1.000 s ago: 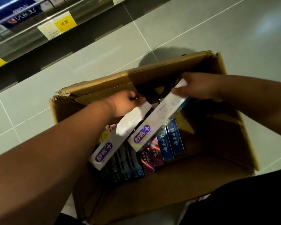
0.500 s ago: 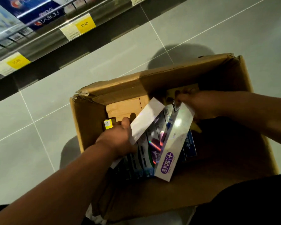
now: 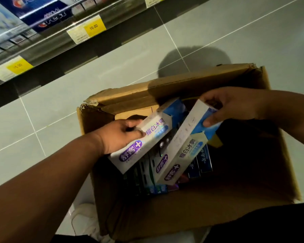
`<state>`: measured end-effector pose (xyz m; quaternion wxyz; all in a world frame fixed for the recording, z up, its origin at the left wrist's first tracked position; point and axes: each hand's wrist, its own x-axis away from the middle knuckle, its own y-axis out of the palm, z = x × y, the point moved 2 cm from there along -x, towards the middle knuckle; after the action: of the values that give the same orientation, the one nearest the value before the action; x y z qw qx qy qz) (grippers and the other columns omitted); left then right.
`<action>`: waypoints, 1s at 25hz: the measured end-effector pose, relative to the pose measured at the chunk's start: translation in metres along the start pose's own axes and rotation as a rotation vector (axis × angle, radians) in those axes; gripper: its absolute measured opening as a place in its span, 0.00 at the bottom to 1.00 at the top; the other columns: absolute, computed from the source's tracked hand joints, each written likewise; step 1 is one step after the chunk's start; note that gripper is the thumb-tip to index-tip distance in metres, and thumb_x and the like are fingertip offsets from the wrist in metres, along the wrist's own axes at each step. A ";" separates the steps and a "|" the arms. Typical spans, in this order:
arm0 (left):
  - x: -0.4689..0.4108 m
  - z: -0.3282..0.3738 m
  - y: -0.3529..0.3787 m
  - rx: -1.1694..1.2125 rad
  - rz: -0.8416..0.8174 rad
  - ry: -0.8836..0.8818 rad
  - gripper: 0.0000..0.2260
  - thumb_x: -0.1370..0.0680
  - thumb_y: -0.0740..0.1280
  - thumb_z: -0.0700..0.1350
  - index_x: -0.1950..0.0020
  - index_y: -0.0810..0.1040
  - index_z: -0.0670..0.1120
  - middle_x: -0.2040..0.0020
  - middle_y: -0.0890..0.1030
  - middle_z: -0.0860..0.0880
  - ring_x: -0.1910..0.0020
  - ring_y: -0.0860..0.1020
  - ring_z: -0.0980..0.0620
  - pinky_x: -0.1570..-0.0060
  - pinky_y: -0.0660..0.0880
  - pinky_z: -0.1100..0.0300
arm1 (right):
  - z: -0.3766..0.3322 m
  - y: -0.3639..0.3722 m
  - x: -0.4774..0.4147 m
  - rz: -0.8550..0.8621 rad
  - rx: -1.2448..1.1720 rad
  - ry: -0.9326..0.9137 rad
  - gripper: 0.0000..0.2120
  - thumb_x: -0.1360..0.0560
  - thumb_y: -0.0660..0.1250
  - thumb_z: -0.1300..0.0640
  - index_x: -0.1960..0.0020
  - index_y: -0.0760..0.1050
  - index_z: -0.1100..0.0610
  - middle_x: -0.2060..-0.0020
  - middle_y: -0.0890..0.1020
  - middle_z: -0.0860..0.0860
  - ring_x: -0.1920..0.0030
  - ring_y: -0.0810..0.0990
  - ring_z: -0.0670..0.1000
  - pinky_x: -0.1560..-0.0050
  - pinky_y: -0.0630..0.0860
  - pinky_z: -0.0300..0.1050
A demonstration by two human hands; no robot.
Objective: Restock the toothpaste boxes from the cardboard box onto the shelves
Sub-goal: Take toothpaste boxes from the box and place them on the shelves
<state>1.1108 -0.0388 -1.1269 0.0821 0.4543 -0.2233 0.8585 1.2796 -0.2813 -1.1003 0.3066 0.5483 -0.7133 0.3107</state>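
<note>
- The cardboard box (image 3: 209, 83) stands open on the floor, and everything below is placed against it.
- The left hand (image 3: 119, 137) is over the box's left half. Its fingers (image 3: 139, 133) are curled round the upper part of a white toothpaste box (image 3: 148, 143), which is held slanting above the packed stock.
- This pack shows a purple oval logo with a white plus sign. It also has large blue Chinese characters, among them 白 and 冰, and a blue panel at its far end.
- The right hand (image 3: 235, 106) is over the far right of the cardboard box. Thumb and fingers pinch the top end of a second white toothpaste box (image 3: 182, 151) of the same design, whose lower end reaches down among the packs.
- A small Latin line on the second pack looks like "WHITENING", though it is too small to be sure.
- Inside the cardboard box, dark blue packs (image 3: 203, 162) with white script stand on end to the right of the held ones. Darker green-and-black packs (image 3: 146, 176) stand to the left.
- Beyond the box's far left corner runs a shelf edge (image 3: 47, 44) with a yellow price label (image 3: 93, 27) reading "10.00". A second label (image 3: 18, 66) is blurred.
- Blue cartons (image 3: 47, 16) sit on that shelf, their writing unreadable.
- Pale grey floor tiles (image 3: 244, 32) with thin white joints surround the box, in dim light.
- A white shoe (image 3: 84, 220) is at its near left corner.
</note>
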 end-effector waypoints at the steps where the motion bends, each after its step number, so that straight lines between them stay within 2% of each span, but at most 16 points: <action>1: 0.004 0.004 -0.006 0.026 0.003 -0.006 0.22 0.23 0.68 0.49 0.29 0.71 0.52 0.38 0.77 0.56 0.44 0.75 0.61 0.49 0.63 0.76 | -0.002 -0.001 0.005 0.020 -0.060 0.015 0.15 0.32 0.73 0.62 0.46 0.77 0.57 0.55 0.85 0.48 0.53 0.84 0.43 0.61 0.80 0.36; 3: 0.015 0.008 -0.016 0.076 -0.074 -0.062 0.21 0.24 0.70 0.46 0.32 0.73 0.55 0.43 0.82 0.50 0.50 0.81 0.57 0.52 0.73 0.71 | -0.004 -0.008 0.013 0.061 -0.167 0.053 0.16 0.33 0.72 0.61 0.46 0.77 0.60 0.54 0.85 0.52 0.52 0.84 0.47 0.60 0.81 0.38; 5: 0.035 0.019 -0.026 0.152 -0.217 -0.129 0.24 0.25 0.70 0.40 0.32 0.71 0.58 0.47 0.84 0.47 0.54 0.84 0.49 0.57 0.80 0.61 | -0.007 -0.016 0.027 0.081 -0.281 0.088 0.25 0.38 0.76 0.53 0.44 0.76 0.61 0.51 0.85 0.55 0.48 0.83 0.51 0.54 0.82 0.45; 6: 0.047 0.024 -0.031 0.199 -0.262 -0.144 0.26 0.26 0.69 0.37 0.31 0.70 0.56 0.47 0.83 0.46 0.52 0.84 0.48 0.57 0.82 0.57 | -0.008 -0.021 0.037 0.086 -0.346 0.108 0.31 0.42 0.79 0.49 0.43 0.76 0.60 0.50 0.84 0.55 0.47 0.83 0.52 0.51 0.81 0.48; 7: 0.059 0.029 -0.037 0.250 -0.267 -0.154 0.27 0.27 0.70 0.35 0.31 0.70 0.53 0.45 0.83 0.46 0.51 0.84 0.47 0.57 0.82 0.55 | -0.010 -0.024 0.048 0.088 -0.411 0.118 0.38 0.48 0.82 0.45 0.44 0.77 0.60 0.50 0.84 0.56 0.46 0.83 0.53 0.51 0.81 0.48; 9: 0.086 0.037 -0.049 0.333 -0.217 -0.163 0.31 0.34 0.74 0.38 0.33 0.70 0.49 0.45 0.83 0.46 0.50 0.83 0.47 0.57 0.82 0.54 | -0.018 -0.027 0.073 0.113 -0.503 0.117 0.45 0.56 0.84 0.42 0.45 0.77 0.60 0.49 0.84 0.57 0.47 0.83 0.54 0.53 0.82 0.45; 12: 0.133 0.051 -0.066 0.356 -0.173 -0.125 0.30 0.40 0.75 0.43 0.39 0.74 0.47 0.47 0.84 0.44 0.52 0.84 0.46 0.56 0.82 0.52 | -0.040 -0.028 0.119 0.165 -0.578 0.099 0.46 0.57 0.84 0.41 0.45 0.77 0.61 0.49 0.84 0.58 0.46 0.83 0.55 0.56 0.82 0.44; 15: 0.196 0.076 -0.088 0.445 -0.182 -0.097 0.20 0.31 0.74 0.37 0.40 0.78 0.49 0.52 0.85 0.46 0.57 0.84 0.48 0.60 0.82 0.55 | -0.079 -0.030 0.175 0.179 -0.620 0.089 0.48 0.58 0.84 0.41 0.44 0.76 0.62 0.49 0.83 0.59 0.48 0.83 0.55 0.58 0.82 0.43; 16: 0.217 0.085 -0.096 0.455 -0.179 -0.090 0.20 0.31 0.73 0.36 0.41 0.78 0.50 0.54 0.86 0.48 0.58 0.84 0.50 0.61 0.81 0.56 | -0.096 -0.033 0.195 0.177 -0.628 0.081 0.48 0.59 0.84 0.41 0.44 0.76 0.62 0.50 0.84 0.58 0.49 0.84 0.54 0.59 0.81 0.42; 17: 0.239 0.094 -0.105 0.451 -0.168 -0.084 0.21 0.33 0.73 0.37 0.42 0.79 0.52 0.54 0.85 0.49 0.58 0.84 0.51 0.60 0.81 0.56 | -0.114 -0.035 0.214 0.174 -0.629 0.067 0.48 0.59 0.84 0.41 0.45 0.76 0.62 0.51 0.84 0.58 0.51 0.84 0.53 0.59 0.81 0.42; 20: 0.297 0.118 -0.133 0.432 -0.083 -0.058 0.26 0.43 0.74 0.46 0.44 0.81 0.55 0.48 0.84 0.51 0.51 0.83 0.51 0.48 0.79 0.53 | -0.164 -0.042 0.265 0.190 -0.648 0.033 0.48 0.60 0.83 0.41 0.45 0.76 0.61 0.53 0.85 0.56 0.52 0.84 0.52 0.58 0.81 0.41; 22: 0.337 0.134 -0.154 0.482 0.011 -0.036 0.27 0.43 0.73 0.45 0.44 0.81 0.54 0.44 0.83 0.51 0.49 0.81 0.51 0.44 0.78 0.53 | -0.202 -0.049 0.301 0.234 -0.673 0.001 0.48 0.60 0.83 0.40 0.45 0.76 0.60 0.52 0.85 0.56 0.52 0.84 0.52 0.56 0.82 0.43; 23: 0.359 0.143 -0.163 0.547 0.049 -0.032 0.25 0.41 0.73 0.41 0.44 0.81 0.53 0.44 0.83 0.50 0.50 0.81 0.51 0.46 0.79 0.55 | -0.222 -0.051 0.318 0.253 -0.694 -0.026 0.48 0.60 0.83 0.40 0.45 0.76 0.60 0.52 0.85 0.56 0.52 0.84 0.51 0.55 0.82 0.44; 25: 0.400 0.163 -0.180 0.619 0.109 0.007 0.21 0.37 0.73 0.38 0.46 0.79 0.50 0.44 0.81 0.48 0.57 0.82 0.54 0.59 0.80 0.62 | -0.262 -0.053 0.350 0.282 -0.745 -0.093 0.46 0.60 0.83 0.40 0.47 0.77 0.60 0.55 0.86 0.54 0.54 0.85 0.50 0.57 0.82 0.43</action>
<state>1.0637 0.0212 -0.6651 -0.1054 0.4423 0.0251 0.8903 1.2831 -0.2949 -0.6603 0.4063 0.3099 -0.8584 0.0446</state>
